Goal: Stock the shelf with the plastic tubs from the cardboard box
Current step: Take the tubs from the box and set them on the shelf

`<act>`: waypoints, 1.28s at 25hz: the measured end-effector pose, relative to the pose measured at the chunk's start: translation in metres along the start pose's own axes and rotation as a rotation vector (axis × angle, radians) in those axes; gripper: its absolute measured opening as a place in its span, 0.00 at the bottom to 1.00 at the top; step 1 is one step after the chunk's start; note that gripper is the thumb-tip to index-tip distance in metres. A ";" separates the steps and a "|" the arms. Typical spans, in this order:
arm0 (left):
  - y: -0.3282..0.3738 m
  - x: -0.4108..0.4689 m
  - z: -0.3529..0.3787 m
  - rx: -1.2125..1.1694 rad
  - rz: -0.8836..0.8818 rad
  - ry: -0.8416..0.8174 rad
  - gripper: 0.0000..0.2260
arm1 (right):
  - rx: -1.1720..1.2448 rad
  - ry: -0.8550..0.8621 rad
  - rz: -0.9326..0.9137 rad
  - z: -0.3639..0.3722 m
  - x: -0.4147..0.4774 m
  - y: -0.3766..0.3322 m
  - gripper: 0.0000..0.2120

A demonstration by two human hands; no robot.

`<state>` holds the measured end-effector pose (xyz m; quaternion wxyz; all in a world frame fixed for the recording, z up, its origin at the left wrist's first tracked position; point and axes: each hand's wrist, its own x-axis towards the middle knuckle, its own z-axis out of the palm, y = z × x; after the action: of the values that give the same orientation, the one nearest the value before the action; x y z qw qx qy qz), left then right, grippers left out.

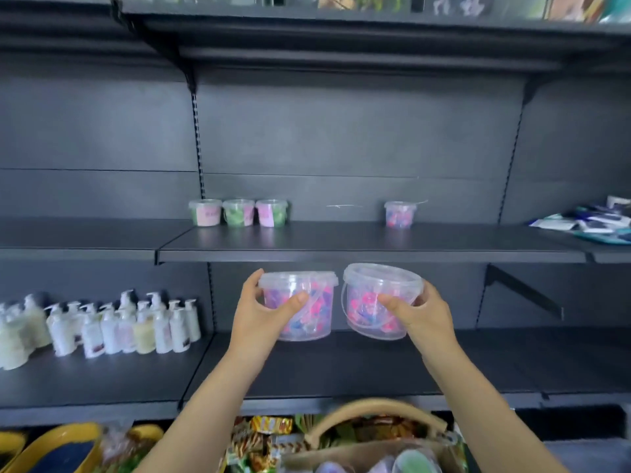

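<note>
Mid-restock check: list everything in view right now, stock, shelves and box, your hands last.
Left tub: 1, clear, pink-blue contents, held before middle shelf edge.
Right tub: 1, same, tilted, held beside it.
Shelved tubs: 4, three green-pink back left, one pink-blue back right, middle shelf.
Middle shelf: 1, dark grey.
Pump bottles: cluster, white and cream, lower shelf left.
Flat packets: several, blue-white, middle level far right.
Cardboard box: 1, brown, bottom edge, blurred lids inside.
Snack packets: several, multicoloured, left of box.
Yellow containers: 2, bottom left corner.
Left hand: 1, grips left tub.
Right hand: 1, grips right tub.
</note>
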<state>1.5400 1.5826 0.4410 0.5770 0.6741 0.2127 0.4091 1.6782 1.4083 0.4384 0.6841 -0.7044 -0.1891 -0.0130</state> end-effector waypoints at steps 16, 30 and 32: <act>0.029 0.059 0.263 -0.026 0.080 0.025 0.35 | -0.009 -0.077 -0.113 -0.173 0.215 0.015 0.28; 0.006 0.151 0.419 0.083 0.077 0.039 0.35 | -0.034 -0.069 -0.096 -0.243 0.374 0.083 0.30; 0.000 0.166 0.430 0.058 0.083 0.021 0.34 | -0.044 -0.040 -0.105 -0.246 0.388 0.087 0.30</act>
<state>1.9784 1.4485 0.4921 0.5376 0.6945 0.2023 0.4332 2.1224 1.2671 0.4785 0.6627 -0.7086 -0.2392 -0.0389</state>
